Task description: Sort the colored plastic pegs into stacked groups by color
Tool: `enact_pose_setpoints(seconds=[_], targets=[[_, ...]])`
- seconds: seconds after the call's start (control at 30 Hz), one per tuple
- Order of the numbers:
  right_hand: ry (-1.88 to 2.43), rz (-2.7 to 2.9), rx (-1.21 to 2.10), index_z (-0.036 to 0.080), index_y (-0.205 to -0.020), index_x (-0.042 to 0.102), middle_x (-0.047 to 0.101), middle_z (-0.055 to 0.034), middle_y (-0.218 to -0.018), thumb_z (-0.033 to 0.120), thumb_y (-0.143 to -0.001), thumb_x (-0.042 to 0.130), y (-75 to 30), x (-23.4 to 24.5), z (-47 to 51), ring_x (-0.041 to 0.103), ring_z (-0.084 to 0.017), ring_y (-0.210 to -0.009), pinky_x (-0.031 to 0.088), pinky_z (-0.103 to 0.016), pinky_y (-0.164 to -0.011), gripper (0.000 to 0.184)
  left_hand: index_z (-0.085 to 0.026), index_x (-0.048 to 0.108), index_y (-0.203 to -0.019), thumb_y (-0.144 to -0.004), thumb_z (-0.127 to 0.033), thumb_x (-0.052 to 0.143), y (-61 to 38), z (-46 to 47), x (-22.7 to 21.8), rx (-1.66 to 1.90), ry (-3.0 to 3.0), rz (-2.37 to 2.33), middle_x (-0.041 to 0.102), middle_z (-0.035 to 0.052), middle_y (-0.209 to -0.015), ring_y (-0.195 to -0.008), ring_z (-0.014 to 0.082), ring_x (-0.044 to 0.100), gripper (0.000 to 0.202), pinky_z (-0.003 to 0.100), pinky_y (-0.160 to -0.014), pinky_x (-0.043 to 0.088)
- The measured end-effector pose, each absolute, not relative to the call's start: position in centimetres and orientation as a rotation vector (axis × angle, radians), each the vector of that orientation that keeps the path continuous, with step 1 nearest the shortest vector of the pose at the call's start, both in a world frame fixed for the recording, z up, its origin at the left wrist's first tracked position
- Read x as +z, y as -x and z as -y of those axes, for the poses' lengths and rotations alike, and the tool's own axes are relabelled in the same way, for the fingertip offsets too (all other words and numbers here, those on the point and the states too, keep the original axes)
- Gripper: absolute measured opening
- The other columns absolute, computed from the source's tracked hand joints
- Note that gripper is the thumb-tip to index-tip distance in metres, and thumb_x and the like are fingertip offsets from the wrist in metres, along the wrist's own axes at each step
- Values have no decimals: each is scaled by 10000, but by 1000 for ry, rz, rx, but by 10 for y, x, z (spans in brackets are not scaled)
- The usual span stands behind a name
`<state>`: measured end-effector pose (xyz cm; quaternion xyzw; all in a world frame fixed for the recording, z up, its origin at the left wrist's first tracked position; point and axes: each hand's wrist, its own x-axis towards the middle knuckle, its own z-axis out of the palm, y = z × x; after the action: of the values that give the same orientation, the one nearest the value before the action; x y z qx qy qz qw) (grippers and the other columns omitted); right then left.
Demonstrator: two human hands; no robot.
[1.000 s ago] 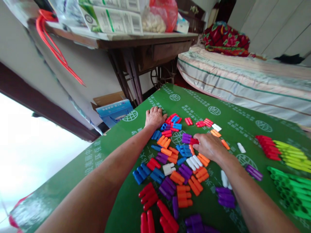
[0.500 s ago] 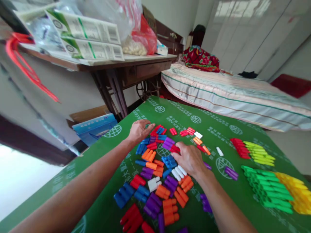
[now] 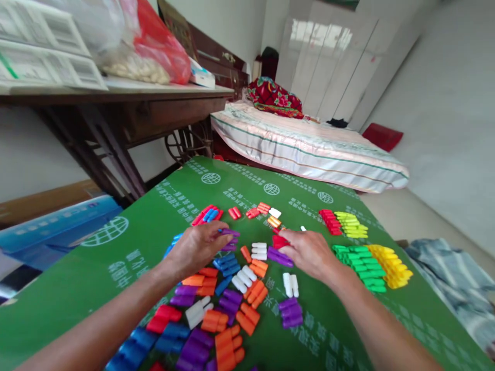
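Note:
My left hand (image 3: 199, 246) is closed, thumb and forefinger pinching a purple group of cap-like plastic tubes (image 3: 231, 233) above the pile. To its right, my right hand (image 3: 312, 251) has its fingers around a red cap-like piece (image 3: 279, 241), partly hidden by them. A purple pair (image 3: 280, 256) lies just below that hand. Between and below my hands spread more joined pieces: blue ones (image 3: 226, 265), white ones (image 3: 244, 279), orange ones (image 3: 256, 293) and a purple group (image 3: 291, 312). A red-and-blue cluster (image 3: 209, 214) sits beyond my left hand.
Sorted stacks of red (image 3: 330, 222), lime (image 3: 351, 224), green (image 3: 359, 265) and yellow pieces (image 3: 390, 265) stand on the right of the green table (image 3: 154, 288). A wooden desk (image 3: 154, 105) with bags and boxes is left; a bed (image 3: 309, 147) is behind.
The view has turned right. My left hand has come to the purple group and now pinches it. My right hand has shifted away from the pile with a red piece.

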<state>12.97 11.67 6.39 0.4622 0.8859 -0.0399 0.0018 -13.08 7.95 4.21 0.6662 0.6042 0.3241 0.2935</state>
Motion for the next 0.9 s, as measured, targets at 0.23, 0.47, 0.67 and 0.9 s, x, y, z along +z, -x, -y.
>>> enact_pose_setpoints(seconds=[0.23, 0.47, 0.67, 0.9], targets=[[-1767, -2451, 34, 264, -1204, 606, 703, -49, -1063, 346, -877, 481, -263, 46, -173, 643, -230, -983, 468, -317, -817, 360, -195, 655, -970, -846, -426, 376, 117, -85, 30, 581, -2343, -1863, 714, 113, -937, -868, 263, 673, 383, 390, -742, 544], [-1710, -2334, 132, 259, -1256, 574, 683, -75, -1120, 358, -901, 430, -301, 29, -191, 637, -231, -1012, 465, -326, -850, 396, -185, 636, -1021, -857, -395, 409, 129, -90, 17, 803, -2611, -1799, 677, 124, -1031, -1018, 248, 614, 350, 375, -890, 510], [-1739, -2365, 69, 305, -1221, 596, 691, -43, -1104, 359, -877, 477, -301, 24, -204, 635, -219, -1012, 458, -321, -858, 368, -192, 625, -1014, -865, -352, 439, 144, -82, 17, 832, -2666, -1843, 680, 103, -1044, -1062, 236, 593, 287, 375, -928, 490], [-1721, -2410, 83, 289, -1220, 599, 670, -52, -1152, 361, -858, 509, -305, 14, -210, 618, -231, -1052, 449, -331, -887, 380, -181, 633, -967, -855, -396, 433, 171, -71, 28, 936, -2659, -1928, 700, 121, -973, -984, 246, 620, 314, 393, -868, 517]])
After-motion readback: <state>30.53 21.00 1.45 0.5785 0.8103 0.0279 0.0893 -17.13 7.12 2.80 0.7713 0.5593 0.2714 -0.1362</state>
